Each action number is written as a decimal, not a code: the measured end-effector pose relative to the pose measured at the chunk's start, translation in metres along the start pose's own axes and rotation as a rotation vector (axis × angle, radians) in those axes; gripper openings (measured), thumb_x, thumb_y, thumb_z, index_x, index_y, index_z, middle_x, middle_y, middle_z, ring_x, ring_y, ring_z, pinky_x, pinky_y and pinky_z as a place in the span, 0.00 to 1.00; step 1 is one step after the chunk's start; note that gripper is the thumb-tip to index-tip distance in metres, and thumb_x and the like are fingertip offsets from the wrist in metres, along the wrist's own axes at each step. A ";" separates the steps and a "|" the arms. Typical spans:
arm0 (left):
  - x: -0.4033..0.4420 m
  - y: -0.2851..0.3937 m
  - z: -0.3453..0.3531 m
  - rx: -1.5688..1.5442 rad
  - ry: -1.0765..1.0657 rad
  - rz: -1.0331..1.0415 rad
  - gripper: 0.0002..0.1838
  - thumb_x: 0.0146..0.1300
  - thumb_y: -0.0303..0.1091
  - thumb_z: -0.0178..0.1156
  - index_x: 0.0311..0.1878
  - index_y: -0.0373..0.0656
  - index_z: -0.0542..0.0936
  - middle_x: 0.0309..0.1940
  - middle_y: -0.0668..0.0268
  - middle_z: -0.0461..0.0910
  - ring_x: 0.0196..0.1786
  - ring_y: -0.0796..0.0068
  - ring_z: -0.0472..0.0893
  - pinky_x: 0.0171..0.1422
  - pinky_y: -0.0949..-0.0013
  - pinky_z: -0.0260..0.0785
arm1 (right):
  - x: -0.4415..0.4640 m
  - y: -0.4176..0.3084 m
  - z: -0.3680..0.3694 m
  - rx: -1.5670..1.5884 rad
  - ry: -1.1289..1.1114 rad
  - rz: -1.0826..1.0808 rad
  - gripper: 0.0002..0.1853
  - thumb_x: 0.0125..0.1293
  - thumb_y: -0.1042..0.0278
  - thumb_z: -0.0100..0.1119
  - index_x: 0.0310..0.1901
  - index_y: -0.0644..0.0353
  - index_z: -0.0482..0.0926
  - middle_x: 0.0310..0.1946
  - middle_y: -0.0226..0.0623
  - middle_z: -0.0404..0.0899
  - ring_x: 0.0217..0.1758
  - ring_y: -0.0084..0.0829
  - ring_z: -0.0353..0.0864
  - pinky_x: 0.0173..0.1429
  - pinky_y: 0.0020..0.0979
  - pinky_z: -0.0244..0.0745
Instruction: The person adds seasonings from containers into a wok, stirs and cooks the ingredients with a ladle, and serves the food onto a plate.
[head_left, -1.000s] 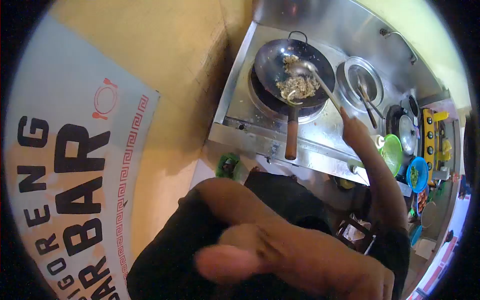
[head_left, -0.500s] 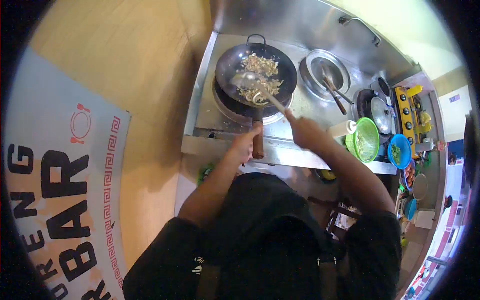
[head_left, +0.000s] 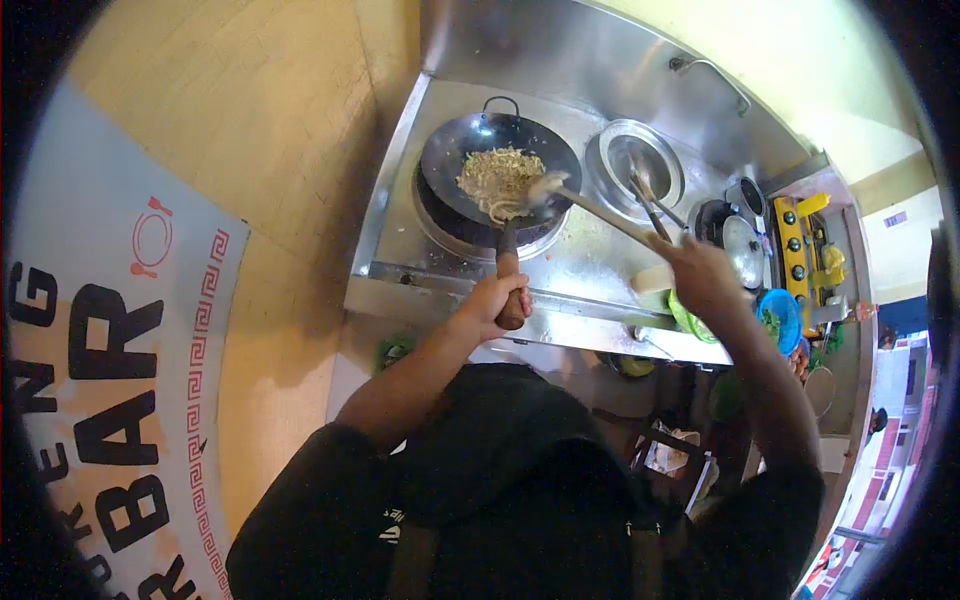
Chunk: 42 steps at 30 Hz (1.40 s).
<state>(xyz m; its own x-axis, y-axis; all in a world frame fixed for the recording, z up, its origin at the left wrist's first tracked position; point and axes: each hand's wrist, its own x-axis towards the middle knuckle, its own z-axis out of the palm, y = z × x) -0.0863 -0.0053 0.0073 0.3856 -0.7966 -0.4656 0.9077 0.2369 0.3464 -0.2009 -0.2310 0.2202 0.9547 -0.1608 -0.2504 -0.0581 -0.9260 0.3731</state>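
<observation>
A dark wok [head_left: 450, 150] sits on the burner, with a heap of chopped brown food [head_left: 500, 178] in its middle. My left hand [head_left: 494, 305] is wrapped round the wok's wooden handle [head_left: 509, 268]. Closed on the long handle of a ladle [head_left: 606, 212], my right hand [head_left: 703, 278] is to the right of the wok and slightly blurred. The ladle's bowl is at the wok's right side, beside the food.
Right of the wok stands a metal pot [head_left: 675, 165] with utensils in it. Further right are a lidded pan [head_left: 742, 250], a green basket [head_left: 690, 320], a blue bowl [head_left: 785, 315] and a yellow stove [head_left: 793, 245]. A lettered banner [head_left: 130, 300] covers the left.
My left hand, in front of the camera at first, took hold of the wok's handle. The ladle went from the food to the wok's right side, and the food is gathered in one heap.
</observation>
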 end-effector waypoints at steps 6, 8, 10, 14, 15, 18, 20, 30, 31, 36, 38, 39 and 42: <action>0.022 -0.015 -0.049 -0.018 -0.064 0.043 0.07 0.59 0.30 0.58 0.28 0.42 0.72 0.19 0.65 0.71 0.22 0.72 0.73 0.32 0.64 0.71 | 0.086 -0.043 0.117 0.786 0.118 0.103 0.34 0.53 0.76 0.44 0.67 0.62 0.58 0.41 0.65 0.76 0.45 0.59 0.77 0.54 0.49 0.71; 0.020 -0.019 -0.053 -0.014 0.012 0.064 0.06 0.59 0.29 0.59 0.31 0.42 0.72 0.21 0.67 0.71 0.22 0.75 0.73 0.32 0.63 0.74 | 0.114 -0.071 0.104 0.879 0.135 0.192 0.34 0.53 0.76 0.45 0.67 0.62 0.59 0.41 0.65 0.76 0.45 0.60 0.77 0.52 0.48 0.71; 0.017 -0.015 -0.052 0.063 -0.005 0.039 0.06 0.59 0.30 0.59 0.31 0.42 0.71 0.21 0.67 0.71 0.22 0.74 0.73 0.31 0.63 0.74 | 0.135 -0.090 0.106 0.771 -0.009 0.149 0.35 0.57 0.75 0.44 0.69 0.60 0.53 0.35 0.63 0.77 0.41 0.58 0.79 0.46 0.48 0.75; 0.021 -0.001 -0.069 0.148 -0.026 -0.068 0.06 0.59 0.31 0.59 0.31 0.42 0.72 0.21 0.67 0.70 0.21 0.74 0.73 0.27 0.64 0.72 | 0.056 -0.103 0.061 0.371 -0.130 -0.037 0.36 0.60 0.76 0.44 0.71 0.50 0.51 0.34 0.59 0.78 0.34 0.52 0.82 0.38 0.47 0.77; 0.012 -0.010 -0.065 0.139 -0.022 -0.082 0.06 0.59 0.31 0.59 0.31 0.42 0.72 0.21 0.67 0.70 0.21 0.74 0.73 0.27 0.64 0.72 | 0.036 -0.105 0.063 0.373 -0.147 -0.036 0.36 0.60 0.76 0.44 0.71 0.50 0.51 0.34 0.59 0.78 0.34 0.52 0.82 0.38 0.47 0.77; -0.030 -0.010 0.015 -0.143 -0.006 -0.065 0.07 0.57 0.31 0.58 0.29 0.39 0.73 0.18 0.66 0.70 0.20 0.72 0.73 0.26 0.68 0.68 | 0.022 -0.064 0.072 0.144 -0.070 0.017 0.34 0.62 0.74 0.46 0.70 0.46 0.54 0.32 0.52 0.77 0.28 0.46 0.81 0.29 0.44 0.76; -0.027 -0.019 0.020 -0.048 0.001 -0.040 0.07 0.57 0.30 0.58 0.28 0.39 0.73 0.18 0.65 0.70 0.21 0.72 0.73 0.27 0.69 0.68 | 0.035 -0.030 0.052 0.036 -0.050 -0.035 0.32 0.62 0.73 0.47 0.69 0.45 0.57 0.34 0.47 0.77 0.29 0.42 0.81 0.29 0.41 0.76; 0.018 -0.021 -0.039 -0.065 -0.046 0.011 0.05 0.57 0.27 0.58 0.31 0.40 0.71 0.20 0.66 0.70 0.21 0.74 0.72 0.27 0.68 0.69 | 0.067 -0.017 0.089 0.427 -0.145 0.137 0.33 0.59 0.73 0.47 0.68 0.49 0.58 0.39 0.61 0.77 0.43 0.55 0.79 0.48 0.50 0.73; 0.024 -0.017 -0.046 -0.082 -0.049 0.032 0.05 0.57 0.27 0.58 0.31 0.40 0.71 0.20 0.66 0.70 0.21 0.74 0.72 0.27 0.68 0.69 | 0.070 -0.023 0.103 0.524 -0.018 0.121 0.32 0.59 0.72 0.48 0.67 0.52 0.59 0.39 0.64 0.77 0.44 0.56 0.79 0.50 0.51 0.72; 0.021 -0.023 -0.058 -0.009 0.023 0.074 0.06 0.57 0.27 0.58 0.34 0.42 0.70 0.20 0.66 0.69 0.20 0.73 0.72 0.25 0.67 0.70 | 0.109 -0.074 0.124 0.812 0.056 0.171 0.28 0.62 0.66 0.48 0.66 0.59 0.60 0.35 0.63 0.78 0.43 0.61 0.77 0.50 0.51 0.72; 0.023 -0.016 -0.060 0.002 0.028 0.072 0.06 0.57 0.27 0.59 0.34 0.42 0.70 0.20 0.66 0.69 0.20 0.74 0.72 0.25 0.67 0.70 | 0.096 -0.074 0.128 0.824 0.104 0.096 0.27 0.62 0.65 0.49 0.64 0.59 0.62 0.36 0.63 0.78 0.43 0.61 0.77 0.48 0.51 0.73; 0.026 -0.016 -0.062 0.087 0.034 0.124 0.06 0.58 0.27 0.59 0.34 0.42 0.70 0.20 0.66 0.69 0.20 0.74 0.73 0.24 0.66 0.70 | 0.092 -0.072 0.125 0.828 0.144 0.018 0.26 0.63 0.64 0.49 0.63 0.60 0.64 0.36 0.62 0.78 0.43 0.61 0.78 0.47 0.51 0.73; 0.025 -0.031 -0.067 0.090 0.041 0.108 0.06 0.59 0.28 0.59 0.34 0.43 0.70 0.20 0.67 0.70 0.19 0.74 0.73 0.22 0.66 0.69 | 0.108 -0.102 0.091 1.039 0.001 0.166 0.23 0.65 0.62 0.49 0.61 0.59 0.68 0.30 0.50 0.80 0.30 0.48 0.81 0.38 0.45 0.76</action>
<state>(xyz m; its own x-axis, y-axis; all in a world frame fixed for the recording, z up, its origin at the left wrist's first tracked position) -0.0930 0.0045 -0.0698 0.4886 -0.7450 -0.4541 0.8426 0.2679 0.4672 -0.1188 -0.1854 0.0736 0.9119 -0.3127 -0.2656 -0.4097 -0.7299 -0.5472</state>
